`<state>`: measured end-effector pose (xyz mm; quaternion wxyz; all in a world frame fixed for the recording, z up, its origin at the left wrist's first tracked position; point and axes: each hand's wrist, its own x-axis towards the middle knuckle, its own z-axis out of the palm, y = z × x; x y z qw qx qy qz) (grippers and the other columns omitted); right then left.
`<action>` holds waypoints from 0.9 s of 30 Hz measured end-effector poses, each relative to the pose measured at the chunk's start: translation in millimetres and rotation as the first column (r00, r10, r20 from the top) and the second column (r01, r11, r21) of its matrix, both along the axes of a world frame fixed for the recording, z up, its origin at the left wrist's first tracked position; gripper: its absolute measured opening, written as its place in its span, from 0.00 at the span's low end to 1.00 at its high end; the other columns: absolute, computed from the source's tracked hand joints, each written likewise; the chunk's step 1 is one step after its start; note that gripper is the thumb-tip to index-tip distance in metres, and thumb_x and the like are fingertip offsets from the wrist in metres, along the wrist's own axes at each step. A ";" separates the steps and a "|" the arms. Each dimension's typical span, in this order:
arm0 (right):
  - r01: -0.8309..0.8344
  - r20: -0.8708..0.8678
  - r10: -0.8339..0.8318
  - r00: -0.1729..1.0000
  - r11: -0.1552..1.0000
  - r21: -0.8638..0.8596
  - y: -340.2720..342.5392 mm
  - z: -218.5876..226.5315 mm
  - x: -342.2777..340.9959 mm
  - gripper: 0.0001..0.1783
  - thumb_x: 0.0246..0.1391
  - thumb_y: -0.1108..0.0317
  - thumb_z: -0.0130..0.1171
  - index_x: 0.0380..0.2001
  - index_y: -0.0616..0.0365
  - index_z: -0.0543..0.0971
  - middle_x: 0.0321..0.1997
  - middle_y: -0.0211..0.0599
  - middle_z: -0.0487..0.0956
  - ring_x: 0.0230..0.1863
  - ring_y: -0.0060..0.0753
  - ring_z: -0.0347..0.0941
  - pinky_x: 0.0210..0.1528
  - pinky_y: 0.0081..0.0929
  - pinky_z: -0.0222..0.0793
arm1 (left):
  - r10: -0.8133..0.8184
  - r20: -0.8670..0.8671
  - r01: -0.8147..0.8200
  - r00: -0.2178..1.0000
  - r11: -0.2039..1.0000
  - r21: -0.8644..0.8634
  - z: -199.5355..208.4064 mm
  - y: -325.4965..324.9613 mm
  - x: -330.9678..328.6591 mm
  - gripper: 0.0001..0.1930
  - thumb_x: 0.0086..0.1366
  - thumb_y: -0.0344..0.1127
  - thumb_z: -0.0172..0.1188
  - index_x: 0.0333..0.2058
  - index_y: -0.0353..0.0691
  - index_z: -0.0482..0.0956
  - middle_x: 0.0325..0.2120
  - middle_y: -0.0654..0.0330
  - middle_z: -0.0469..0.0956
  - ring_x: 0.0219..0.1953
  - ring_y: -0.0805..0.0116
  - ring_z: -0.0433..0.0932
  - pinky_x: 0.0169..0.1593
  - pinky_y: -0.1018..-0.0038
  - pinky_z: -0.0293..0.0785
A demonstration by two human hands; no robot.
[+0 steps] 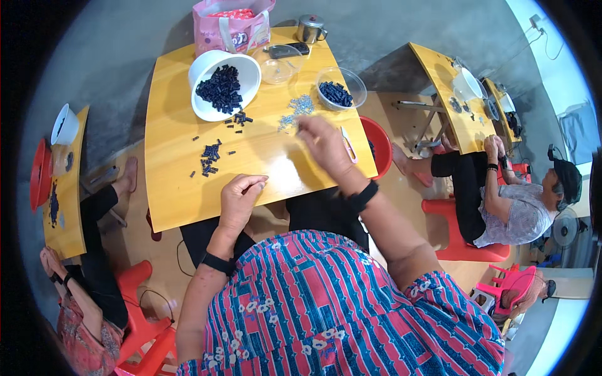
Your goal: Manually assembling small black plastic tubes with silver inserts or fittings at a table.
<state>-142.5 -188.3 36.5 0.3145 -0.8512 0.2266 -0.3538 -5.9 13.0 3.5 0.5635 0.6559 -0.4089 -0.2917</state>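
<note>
At the table's front edge, my left hand (241,197) is closed in a pinch; whatever lies between its fingertips is too small to name. My right hand (325,145) hangs over the table's right half, just short of a scatter of small silvery metal pieces (300,108); its fingers are blurred. Small dark cylindrical pieces (211,152) lie loose on the left half. More of them fill a tipped white tub (199,65) behind. Beside my right hand lie pink-handled scissors (348,150).
A clear bowl (359,94) of dark pieces stands at the right edge of the yellow table (172,200). Behind are a clear lid (276,69), a dark phone (297,50), a metal mug (311,29) and a pink bag (216,37). A red bucket (379,141) is below right. People sit at tables either side.
</note>
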 end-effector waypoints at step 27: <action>-0.212 -0.206 0.251 0.946 0.958 0.194 51.3 -23.1 95.4 0.13 0.46 0.76 0.62 0.39 0.60 0.81 0.33 0.44 0.77 0.32 0.45 0.76 0.38 0.34 0.73 | -0.068 0.275 0.067 0.959 0.998 0.012 4.4 20.2 12.7 0.04 0.53 0.28 0.64 0.29 0.39 0.84 0.24 0.59 0.78 0.32 0.60 0.75 0.38 0.67 0.72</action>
